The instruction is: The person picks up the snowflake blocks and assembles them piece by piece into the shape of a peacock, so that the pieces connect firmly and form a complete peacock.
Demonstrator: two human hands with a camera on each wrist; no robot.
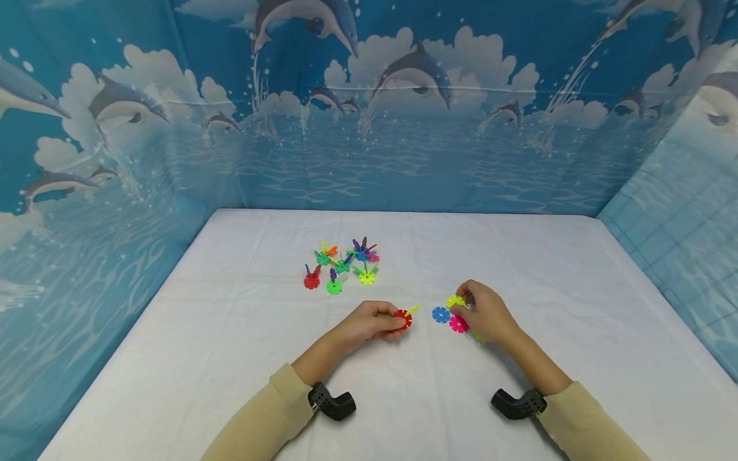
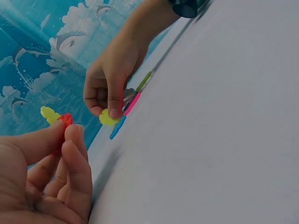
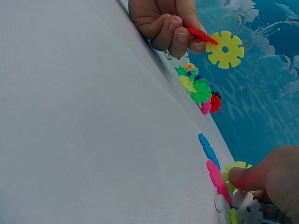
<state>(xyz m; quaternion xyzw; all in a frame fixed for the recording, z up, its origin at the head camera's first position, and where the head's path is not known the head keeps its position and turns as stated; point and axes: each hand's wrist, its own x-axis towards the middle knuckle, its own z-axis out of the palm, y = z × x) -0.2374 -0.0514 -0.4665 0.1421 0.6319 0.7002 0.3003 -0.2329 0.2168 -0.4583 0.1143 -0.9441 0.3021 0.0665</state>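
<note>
My left hand [image 1: 376, 321] pinches a red notched disc [image 1: 405, 318] between thumb and fingers. A yellow notched disc [image 3: 225, 50] is slotted into the red one's edge and stands out from it. My right hand [image 1: 487, 312] pinches another yellow disc [image 2: 108, 117] by its rim, just over a small group of loose discs. In that group lie a blue disc [image 1: 441, 314] and a pink disc [image 1: 459, 324]. White discs [image 3: 221, 208] and a further yellow-green piece [image 1: 480, 337] sit partly hidden beneath the right hand.
Farther back on the white-covered table [image 1: 277, 358] stand several joined disc clusters, among them a red one [image 1: 312, 280], a green one [image 1: 334, 286], a yellow one [image 1: 366, 276] and a blue one [image 1: 362, 252]. A dolphin-print curtain [image 1: 403, 160] surrounds the table's back and sides.
</note>
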